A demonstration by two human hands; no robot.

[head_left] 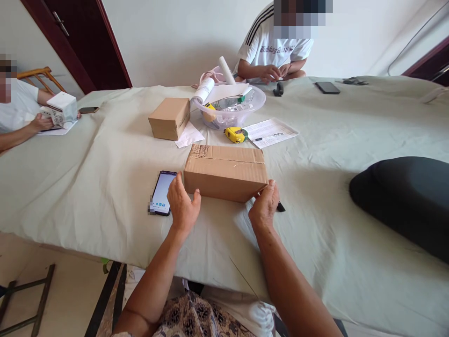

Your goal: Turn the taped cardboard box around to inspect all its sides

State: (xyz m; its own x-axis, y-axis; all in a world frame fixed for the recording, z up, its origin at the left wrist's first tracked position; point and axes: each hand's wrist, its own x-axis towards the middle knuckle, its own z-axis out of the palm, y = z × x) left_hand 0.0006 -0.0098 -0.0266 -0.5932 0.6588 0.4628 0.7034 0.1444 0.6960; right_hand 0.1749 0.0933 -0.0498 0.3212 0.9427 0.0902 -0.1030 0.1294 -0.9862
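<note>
A closed brown cardboard box (224,175) with black scribbles on its top left corner is in front of me on the cloth-covered table. My right hand (264,201) grips its near right corner, thumb up the side and fingers partly hidden behind. A small black object (281,207) shows just beyond that hand; its kind is hidden. My left hand (184,202) is open beside the box's left end, thumb apart from the fingers, seemingly not touching the cardboard. Under and beside the left hand lies a smartphone (162,192) with a lit screen.
Behind the box are a yellow tape measure (235,135), a paper form (271,133) with a pen, a second carton (170,119) and a plastic basin (257,100) of items. A black padded object (403,201) lies right. Two people sit at the table (326,262), one holding a white box (63,108).
</note>
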